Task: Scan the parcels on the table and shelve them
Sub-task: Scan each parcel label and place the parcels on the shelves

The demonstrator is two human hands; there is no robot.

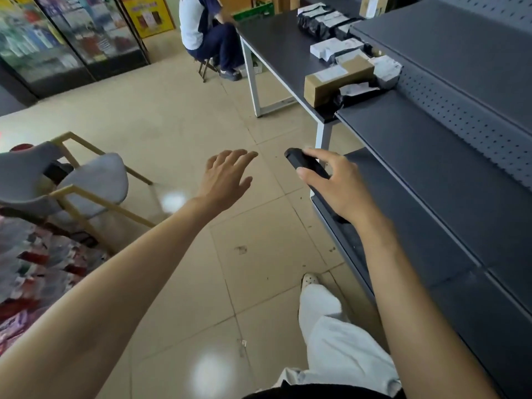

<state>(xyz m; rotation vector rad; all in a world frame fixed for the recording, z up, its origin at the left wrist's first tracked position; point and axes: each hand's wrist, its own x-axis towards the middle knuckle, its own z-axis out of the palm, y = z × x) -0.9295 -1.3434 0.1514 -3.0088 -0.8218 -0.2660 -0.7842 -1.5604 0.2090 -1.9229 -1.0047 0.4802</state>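
My right hand [339, 187] grips a black handheld scanner [303, 165], its tip pointing away over the floor. My left hand [226, 177] is stretched forward with fingers spread and holds nothing. Ahead on the right stands a dark table [276, 50] with several parcels: a brown cardboard box [338, 82] at its near end, black bags [316, 25] with white labels farther back, and white packets [334, 47] between them. A dark grey shelf unit [431, 156] runs along my right side, its boards bare where I see them.
A person sits on a stool [207, 66] at the table's far left corner. A grey chair with a gold frame [86, 182] stands to my left. Glass-door fridges [72, 36] line the back left wall. Beige tiled floor [201, 116] lies between.
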